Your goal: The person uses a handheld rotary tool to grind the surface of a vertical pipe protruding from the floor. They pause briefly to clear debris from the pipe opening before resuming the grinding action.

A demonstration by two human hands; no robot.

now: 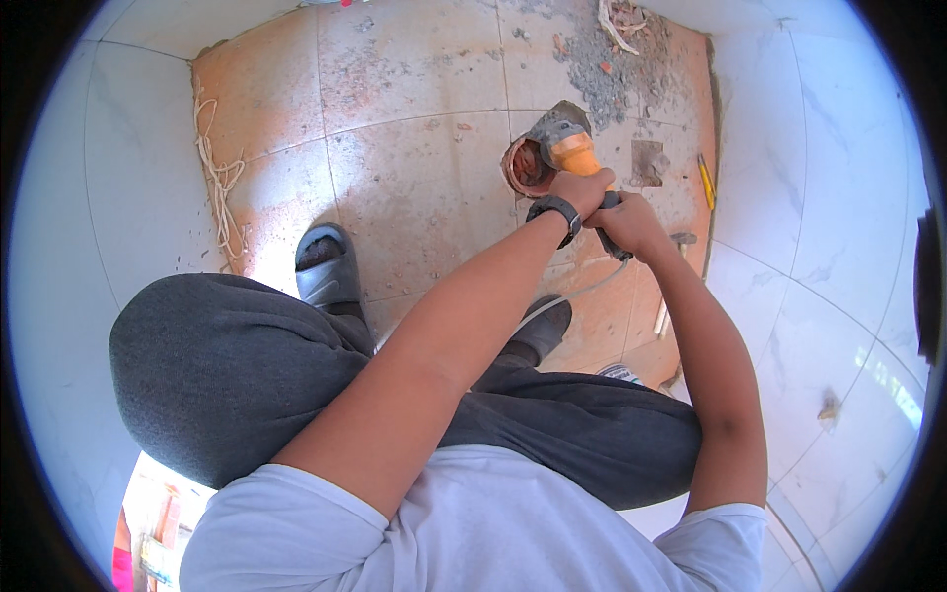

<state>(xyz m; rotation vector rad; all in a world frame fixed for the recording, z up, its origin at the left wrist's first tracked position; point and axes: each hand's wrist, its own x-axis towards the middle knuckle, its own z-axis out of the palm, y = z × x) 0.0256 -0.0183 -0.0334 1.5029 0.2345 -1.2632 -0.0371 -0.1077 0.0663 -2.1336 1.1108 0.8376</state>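
An angle grinder (574, 153) with a yellow-orange body is held in both my hands. My left hand (582, 191), below a dark wristwatch (558, 215), is closed round its body. Behind it, my right hand (631, 225) grips the dark rear end, from which a grey cord (602, 283) trails back. The grinder's head is at the right edge of a round, broken-edged hole (528, 168) in the tiled floor (424, 187). Reddish material shows inside the hole. The grinder's disc cannot be made out clearly.
Grey rubble (604, 87) lies beyond the hole, and a square cutout (647, 163) is to its right. A yellow slim tool (706, 183) lies by the right wall (764, 168). White rope (223, 183) runs along the left wall. My sandalled feet stand nearer.
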